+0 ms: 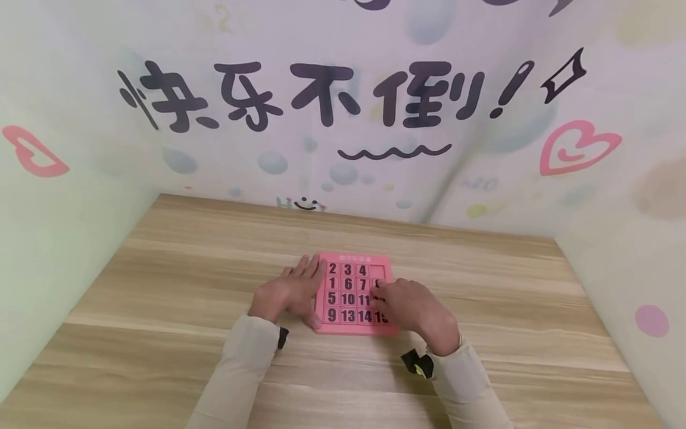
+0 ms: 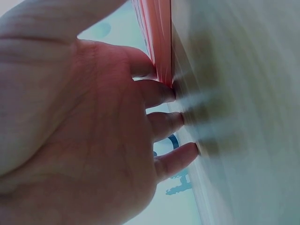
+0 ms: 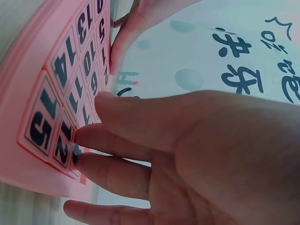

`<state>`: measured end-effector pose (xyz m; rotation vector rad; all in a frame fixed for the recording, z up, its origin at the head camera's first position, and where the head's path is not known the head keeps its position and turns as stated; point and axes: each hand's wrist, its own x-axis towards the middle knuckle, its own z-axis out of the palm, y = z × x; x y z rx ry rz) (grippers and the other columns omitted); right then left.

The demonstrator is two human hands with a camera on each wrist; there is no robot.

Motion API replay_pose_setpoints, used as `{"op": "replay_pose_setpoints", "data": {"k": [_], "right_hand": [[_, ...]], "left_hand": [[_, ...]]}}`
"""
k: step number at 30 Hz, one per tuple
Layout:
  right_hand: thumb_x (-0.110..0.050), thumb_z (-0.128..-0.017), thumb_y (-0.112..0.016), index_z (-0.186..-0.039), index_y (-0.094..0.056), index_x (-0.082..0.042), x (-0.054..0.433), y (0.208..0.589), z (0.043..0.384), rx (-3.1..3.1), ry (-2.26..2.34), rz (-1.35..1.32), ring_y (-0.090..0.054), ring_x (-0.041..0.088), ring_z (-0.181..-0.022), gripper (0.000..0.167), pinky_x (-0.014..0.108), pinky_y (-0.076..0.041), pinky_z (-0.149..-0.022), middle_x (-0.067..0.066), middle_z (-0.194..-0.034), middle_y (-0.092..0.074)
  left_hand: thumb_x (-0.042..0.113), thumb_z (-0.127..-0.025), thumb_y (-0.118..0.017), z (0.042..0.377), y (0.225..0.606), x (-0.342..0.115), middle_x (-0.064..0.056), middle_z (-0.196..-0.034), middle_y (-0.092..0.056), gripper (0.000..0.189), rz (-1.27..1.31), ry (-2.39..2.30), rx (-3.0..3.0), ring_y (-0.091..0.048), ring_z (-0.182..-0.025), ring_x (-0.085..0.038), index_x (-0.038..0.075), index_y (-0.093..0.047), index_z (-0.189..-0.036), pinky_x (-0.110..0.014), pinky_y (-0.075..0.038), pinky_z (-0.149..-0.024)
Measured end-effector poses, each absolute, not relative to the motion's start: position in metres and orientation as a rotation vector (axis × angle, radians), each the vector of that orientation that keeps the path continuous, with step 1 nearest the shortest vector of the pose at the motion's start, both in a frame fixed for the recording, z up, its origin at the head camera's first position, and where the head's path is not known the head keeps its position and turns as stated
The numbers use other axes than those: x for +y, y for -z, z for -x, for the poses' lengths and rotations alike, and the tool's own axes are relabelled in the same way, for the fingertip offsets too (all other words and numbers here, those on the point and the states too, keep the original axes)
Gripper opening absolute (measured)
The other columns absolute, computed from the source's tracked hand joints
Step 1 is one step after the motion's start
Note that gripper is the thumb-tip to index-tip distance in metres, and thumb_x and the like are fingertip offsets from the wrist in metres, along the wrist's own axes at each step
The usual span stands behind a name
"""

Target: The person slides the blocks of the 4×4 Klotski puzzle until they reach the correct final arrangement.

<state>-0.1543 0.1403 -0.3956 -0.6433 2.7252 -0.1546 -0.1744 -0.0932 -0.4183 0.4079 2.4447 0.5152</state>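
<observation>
A pink sliding number puzzle (image 1: 348,329) lies flat on the table, its numbered tiles facing up. The top row reads 2, 3, 4, with a bare slot (image 1: 380,270) at the top right corner. My left hand (image 1: 292,292) rests along the puzzle's left edge, fingers spread and thumb near the lower left corner. In the left wrist view its fingertips reach down to the tabletop beside the pink side. My right hand (image 1: 409,304) touches the right column with extended fingertips, around the 8 tile and partly over the 12 tile (image 3: 62,143). The 15 tile (image 3: 41,123) sits below them.
The wood-grain table (image 1: 161,298) runs back to a white printed backdrop (image 1: 300,167) with dark characters. Pale side panels stand at left and right. Black straps (image 1: 418,362) show at both sleeve cuffs.
</observation>
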Motion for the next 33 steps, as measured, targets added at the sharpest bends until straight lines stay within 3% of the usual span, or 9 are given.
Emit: {"op": "replay_pose_setpoints", "data": {"k": [12, 18, 19, 21, 23, 25, 33], "right_hand": [[-0.025, -0.100, -0.058, -0.126, -0.069, -0.014, 0.143, 0.393, 0.156, 2.699, 0.184, 0.656, -0.041, 0.015, -0.060, 0.030, 0.034, -0.043, -0.066, -0.002, -0.064, -0.042], [-0.024, -0.101, -0.057, -0.093, -0.068, -0.016, 0.148, 0.392, 0.165, 2.801, 0.337, 0.722, -0.046, 0.014, -0.062, 0.016, 0.032, -0.045, -0.063, -0.003, -0.064, -0.046], [-0.025, -0.101, -0.058, -0.095, -0.068, -0.015, 0.147, 0.393, 0.166, 2.830, 0.356, 0.736, -0.053, 0.016, -0.067, 0.015, 0.035, -0.049, -0.066, 0.000, -0.069, -0.054], [-0.026, -0.101, -0.058, -0.107, -0.070, -0.011, 0.145, 0.395, 0.167, 2.878, 0.368, 0.750, -0.065, 0.025, -0.091, 0.020, 0.044, -0.055, -0.080, 0.008, -0.095, -0.069], [-0.027, -0.101, -0.057, -0.126, -0.066, -0.009, 0.142, 0.399, 0.168, 2.912, 0.349, 0.779, -0.059, 0.036, -0.120, 0.032, 0.055, -0.051, -0.097, 0.013, -0.129, -0.065], [-0.030, -0.102, -0.056, -0.141, -0.056, -0.010, 0.138, 0.404, 0.168, 2.935, 0.305, 0.795, -0.042, 0.043, -0.139, 0.044, 0.063, -0.042, -0.106, 0.014, -0.151, -0.048], [-0.040, -0.103, -0.050, -0.151, -0.044, -0.018, 0.131, 0.420, 0.168, 2.891, 0.201, 0.750, -0.024, 0.044, -0.147, 0.052, 0.063, -0.034, -0.113, 0.008, -0.159, -0.035]], "left_hand": [[0.036, -0.072, -0.086, 0.175, 0.419, -0.093, -0.011, -0.166, 0.014, 0.127, -0.426, -0.488, 2.437, 0.017, -0.152, -0.029, 0.007, 0.002, -0.159, -0.050, 0.001, -0.125], [0.036, -0.072, -0.087, 0.176, 0.419, -0.093, -0.010, -0.165, 0.014, 0.127, -0.419, -0.495, 2.438, 0.017, -0.152, -0.029, 0.008, 0.002, -0.159, -0.050, 0.001, -0.125], [0.035, -0.072, -0.087, 0.176, 0.418, -0.094, -0.010, -0.165, 0.014, 0.127, -0.420, -0.498, 2.439, 0.017, -0.152, -0.029, 0.008, 0.002, -0.159, -0.050, 0.001, -0.125], [0.035, -0.072, -0.087, 0.177, 0.418, -0.094, -0.010, -0.166, 0.014, 0.127, -0.420, -0.498, 2.439, 0.017, -0.152, -0.029, 0.008, 0.002, -0.159, -0.050, 0.001, -0.125], [0.035, -0.072, -0.087, 0.177, 0.417, -0.094, -0.010, -0.166, 0.014, 0.127, -0.418, -0.496, 2.437, 0.017, -0.152, -0.029, 0.008, 0.002, -0.159, -0.050, 0.001, -0.125], [0.035, -0.072, -0.087, 0.177, 0.417, -0.095, -0.010, -0.165, 0.014, 0.127, -0.418, -0.489, 2.436, 0.017, -0.152, -0.029, 0.007, 0.002, -0.159, -0.050, 0.001, -0.125], [0.036, -0.073, -0.086, 0.176, 0.418, -0.094, -0.011, -0.165, 0.014, 0.126, -0.420, -0.478, 2.435, 0.017, -0.152, -0.030, 0.007, 0.001, -0.159, -0.050, 0.001, -0.125]]}}
